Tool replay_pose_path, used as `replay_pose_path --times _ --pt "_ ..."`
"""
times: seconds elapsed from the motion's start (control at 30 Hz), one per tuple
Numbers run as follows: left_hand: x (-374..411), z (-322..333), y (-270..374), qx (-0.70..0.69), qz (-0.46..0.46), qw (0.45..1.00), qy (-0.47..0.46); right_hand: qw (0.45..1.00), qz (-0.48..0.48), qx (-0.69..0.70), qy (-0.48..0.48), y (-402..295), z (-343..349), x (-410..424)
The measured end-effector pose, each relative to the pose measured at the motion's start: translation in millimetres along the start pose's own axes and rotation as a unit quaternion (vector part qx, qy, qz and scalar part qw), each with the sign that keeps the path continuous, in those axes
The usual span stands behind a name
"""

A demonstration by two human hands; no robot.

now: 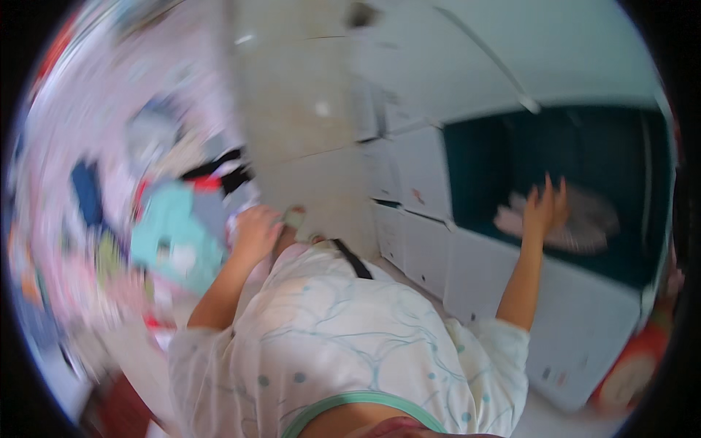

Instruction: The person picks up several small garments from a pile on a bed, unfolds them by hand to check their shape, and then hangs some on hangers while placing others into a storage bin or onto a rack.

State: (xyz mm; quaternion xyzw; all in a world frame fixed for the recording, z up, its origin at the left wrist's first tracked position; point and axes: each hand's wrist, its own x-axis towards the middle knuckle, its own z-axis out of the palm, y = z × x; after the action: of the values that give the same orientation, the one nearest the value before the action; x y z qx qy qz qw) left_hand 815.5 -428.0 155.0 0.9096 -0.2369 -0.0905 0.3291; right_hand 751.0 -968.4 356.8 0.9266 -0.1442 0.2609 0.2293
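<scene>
My right hand (544,212) reaches into an open compartment (476,169) with dark green inner walls, in a white storage cabinet. Its fingers are spread over a pale pink folded cloth item (589,222) that lies on the compartment floor; touching or just above, I cannot tell. At the left, my left hand (257,234) is by my leg, near the edge of a bed-like pink surface, with nothing seen in it. Beside it lies a mint-green garment (175,235) on a grey cloth (209,216). Motion blur softens much of the left side.
White cabinet doors (419,180) stand in rows around the compartment, with a raised white panel (569,55) above it. Several blurred clothes, including a dark blue one (87,191) and black straps (219,167), lie on the pink sheet (82,104). Tiled floor (298,109) runs between.
</scene>
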Motion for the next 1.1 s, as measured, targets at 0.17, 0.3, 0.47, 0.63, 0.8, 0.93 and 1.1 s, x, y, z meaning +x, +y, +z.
replay_pose_path --times 0.17,0.3,0.47,0.63,0.8,0.93,1.1 --pt "-108.5 26.9 25.3 0.017 -0.157 0.985 0.064 0.964 -0.114 0.233 -0.053 -133.3 52.7 -60.6" --pt "-222.5 55.1 57.7 0.018 -0.312 0.942 0.122 0.867 -0.23 0.423 -0.13 -226.2 44.6 -136.3" --pt "-291.0 69.9 97.3 -0.003 -0.401 0.899 0.176 0.771 -0.328 0.516 -0.178 -267.5 14.1 -144.4" --pt "-338.5 61.3 82.8 0.019 -0.418 0.878 0.23 0.724 -0.333 0.571 -0.199 -308.2 -10.8 -177.3" --pt "-381.9 24.8 41.7 0.034 -0.418 0.869 0.263 0.696 -0.351 0.59 -0.211 -359.0 -44.9 -193.1" --pt "-424.2 -17.6 -16.2 0.053 -0.42 0.86 0.285 0.691 -0.336 0.601 -0.22 -409.3 -81.9 -211.8" --pt "-462.3 -73.7 -152.5 0.043 -0.382 0.875 0.293 0.731 -0.294 0.579 -0.21 -480.8 -122.6 -238.5"
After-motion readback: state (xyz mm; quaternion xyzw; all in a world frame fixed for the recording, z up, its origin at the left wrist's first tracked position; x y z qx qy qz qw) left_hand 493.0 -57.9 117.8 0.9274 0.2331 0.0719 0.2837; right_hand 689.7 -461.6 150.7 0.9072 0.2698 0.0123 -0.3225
